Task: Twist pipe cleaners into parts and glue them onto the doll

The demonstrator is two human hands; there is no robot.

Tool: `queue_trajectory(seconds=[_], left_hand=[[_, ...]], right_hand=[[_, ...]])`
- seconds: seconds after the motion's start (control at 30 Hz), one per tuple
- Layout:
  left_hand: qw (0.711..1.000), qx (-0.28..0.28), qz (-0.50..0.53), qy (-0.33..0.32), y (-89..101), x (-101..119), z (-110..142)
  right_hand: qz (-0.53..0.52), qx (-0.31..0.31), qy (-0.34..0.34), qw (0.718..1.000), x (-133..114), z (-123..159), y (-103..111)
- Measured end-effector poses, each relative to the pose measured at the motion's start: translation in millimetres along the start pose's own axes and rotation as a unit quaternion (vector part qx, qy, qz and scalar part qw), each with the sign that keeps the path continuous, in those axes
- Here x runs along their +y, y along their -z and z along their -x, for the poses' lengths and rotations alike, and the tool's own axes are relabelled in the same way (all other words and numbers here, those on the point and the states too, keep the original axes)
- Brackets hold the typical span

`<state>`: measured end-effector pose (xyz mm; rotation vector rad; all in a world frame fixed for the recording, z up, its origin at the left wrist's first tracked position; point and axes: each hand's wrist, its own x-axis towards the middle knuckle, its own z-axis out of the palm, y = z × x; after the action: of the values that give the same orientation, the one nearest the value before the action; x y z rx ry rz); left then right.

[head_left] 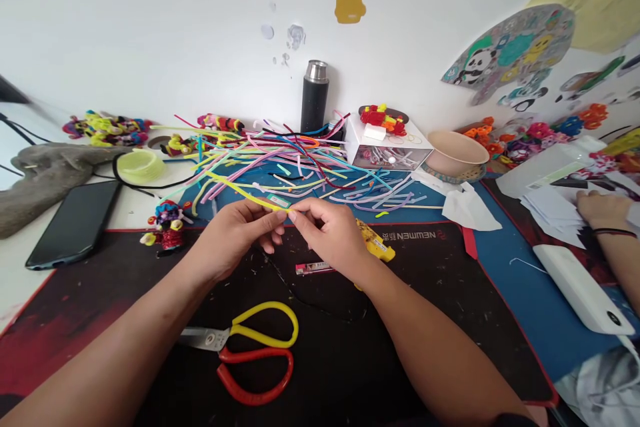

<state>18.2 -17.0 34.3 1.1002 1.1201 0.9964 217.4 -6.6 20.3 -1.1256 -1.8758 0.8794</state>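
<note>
Between my two hands runs a yellow pipe cleaner (240,189), its long end sticking out up and to the left. My left hand (250,227) pinches it between thumb and forefinger. Right beside it, the fingertips of my right hand (325,230) are closed on the same pipe cleaner near its end. Below my hands lie scissors (260,353) with one yellow and one red handle, the blades partly behind my left forearm. A small pink-and-white packet (313,268) and a yellow tool (380,243) lie near my right hand, which partly covers the tool.
A heap of coloured pipe cleaners (280,153) spreads behind my hands. A small figure (169,227) and a phone (75,223) are at left. At the back stand a black flask (315,97) and a white box (385,143). Another person's hand (605,210) rests at right.
</note>
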Motion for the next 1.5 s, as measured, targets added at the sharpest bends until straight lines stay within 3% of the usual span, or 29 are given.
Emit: queue_trajectory(seconds=[0.6, 1.03, 1.27, 1.5], left_hand=[[0.994, 0.034, 0.101, 0.005, 0.7, 0.8, -1.0], [0.993, 0.016, 0.100, -0.063, -0.1, 1.3, -1.0], [0.995, 0.001, 0.053, -0.083, 0.3, -0.6, 1.6], [0.992, 0.043, -0.037, -0.109, -4.3, 4.5, 3.9]], right_hand=[[0.013, -0.002, 0.000, 1.000, -0.1, 0.1, 3.4], [-0.027, -0.027, -0.008, 0.999, -5.1, -1.0, 4.9], [-0.032, -0.034, -0.019, 0.999, -6.8, -0.2, 4.2], [-0.030, -0.039, -0.020, 0.999, -6.0, -0.3, 4.5]])
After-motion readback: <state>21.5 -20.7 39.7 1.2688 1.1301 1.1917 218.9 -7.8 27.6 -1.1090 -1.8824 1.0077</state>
